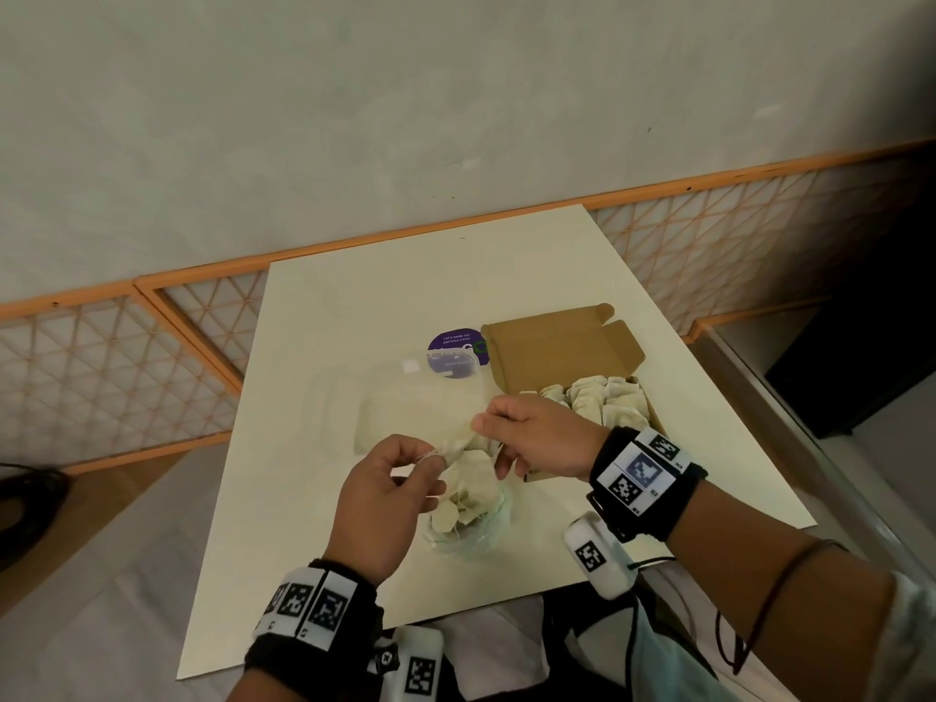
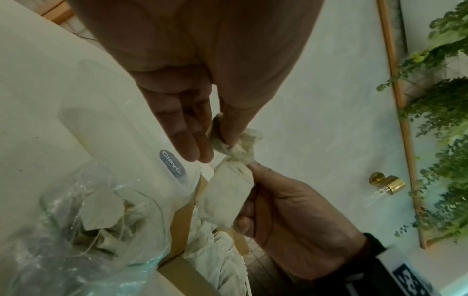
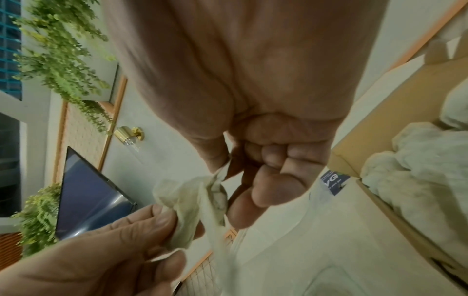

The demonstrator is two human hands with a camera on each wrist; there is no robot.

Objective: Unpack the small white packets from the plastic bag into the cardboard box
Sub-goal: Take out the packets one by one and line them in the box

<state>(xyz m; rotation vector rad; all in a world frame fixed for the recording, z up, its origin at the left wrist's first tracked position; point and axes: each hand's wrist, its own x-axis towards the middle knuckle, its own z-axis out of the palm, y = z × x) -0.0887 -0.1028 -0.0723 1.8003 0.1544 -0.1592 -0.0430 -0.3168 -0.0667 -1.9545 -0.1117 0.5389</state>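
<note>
Two small white packets hang twisted together above the clear plastic bag. My left hand pinches the crumpled one between thumb and fingers. My right hand pinches the flatter one; in the right wrist view its thumb and forefinger nip the paper. The bag lies on the table below my hands and holds several more packets. To the right stands the open cardboard box, its lid folded back, with several packets inside.
All of it sits on a cream table that ends close to my body and drops off at both sides. A clear plastic tub lies left of the box over a purple round sticker. Behind the table runs an orange lattice railing.
</note>
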